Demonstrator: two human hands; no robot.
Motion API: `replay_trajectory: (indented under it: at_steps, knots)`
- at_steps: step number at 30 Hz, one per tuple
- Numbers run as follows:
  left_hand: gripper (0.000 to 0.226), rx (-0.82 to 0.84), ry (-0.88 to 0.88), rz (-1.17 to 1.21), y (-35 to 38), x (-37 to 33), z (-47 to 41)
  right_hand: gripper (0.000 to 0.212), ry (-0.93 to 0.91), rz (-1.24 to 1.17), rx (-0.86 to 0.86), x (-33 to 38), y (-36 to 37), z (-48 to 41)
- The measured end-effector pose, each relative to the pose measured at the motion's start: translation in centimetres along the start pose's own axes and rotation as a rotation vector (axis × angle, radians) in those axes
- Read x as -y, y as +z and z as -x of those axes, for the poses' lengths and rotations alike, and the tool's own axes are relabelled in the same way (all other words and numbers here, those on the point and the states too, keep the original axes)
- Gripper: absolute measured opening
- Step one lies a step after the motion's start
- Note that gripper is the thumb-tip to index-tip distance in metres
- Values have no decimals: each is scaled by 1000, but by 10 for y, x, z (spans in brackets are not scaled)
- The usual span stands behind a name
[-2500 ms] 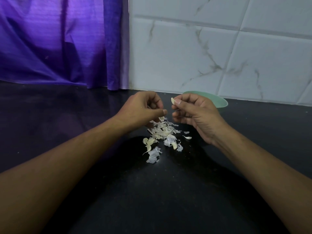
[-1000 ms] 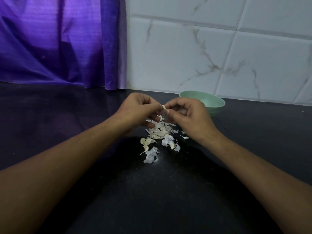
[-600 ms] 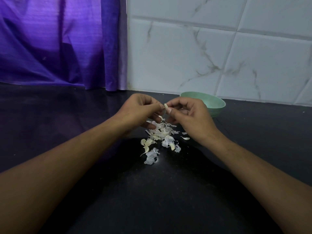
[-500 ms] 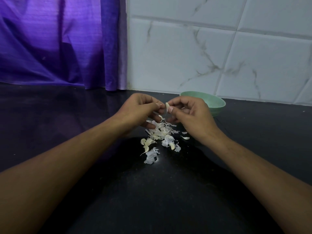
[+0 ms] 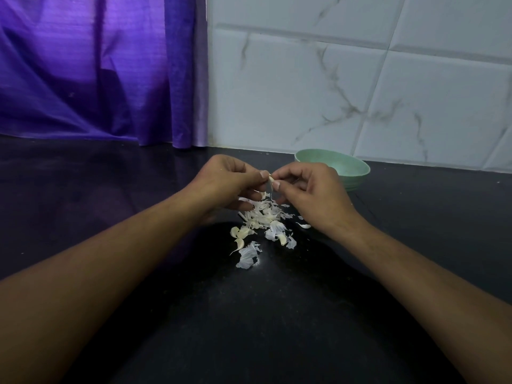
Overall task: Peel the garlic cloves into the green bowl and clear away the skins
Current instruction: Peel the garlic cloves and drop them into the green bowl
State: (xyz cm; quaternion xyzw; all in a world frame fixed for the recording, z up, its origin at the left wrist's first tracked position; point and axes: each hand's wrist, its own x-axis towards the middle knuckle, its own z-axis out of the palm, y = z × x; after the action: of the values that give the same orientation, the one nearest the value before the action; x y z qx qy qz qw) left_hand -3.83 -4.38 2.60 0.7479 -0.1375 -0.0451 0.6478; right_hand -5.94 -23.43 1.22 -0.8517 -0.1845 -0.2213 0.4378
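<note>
Hands (image 5: 224, 184) (image 5: 313, 198) pinch garlic clove (image 5: 271, 179) above skins (image 5: 263, 217)

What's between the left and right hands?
One garlic clove, pinched from both sides by the left hand and the right hand, above the skin pile. Head view.

Bare left hand (image 5: 225, 184), bare right hand (image 5: 314, 199), bare forearms.

My left hand (image 5: 227, 184) and right hand (image 5: 313, 196) pinch a pale garlic clove (image 5: 271, 179) above papery garlic skins (image 5: 261, 218) on the black stone counter (image 5: 249, 328) (round green bowl (image 5: 356, 180) behind, rightward).
</note>
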Motion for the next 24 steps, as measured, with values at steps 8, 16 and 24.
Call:
replay_trajectory:
  at_steps: [8, 16, 24]
  knots:
    - [28, 94, -110, -35, -1, -5, 3, 7, -77, 130, 8, -3, -2, -2]
    - [16, 22, -142, 4, 3, -5, 3, 9, -130, 215, 30, 0, -5, -1]
    - [16, -50, -170, 11, 6, -5, 3, 8, -167, 279, 50, 3, -4, -1]
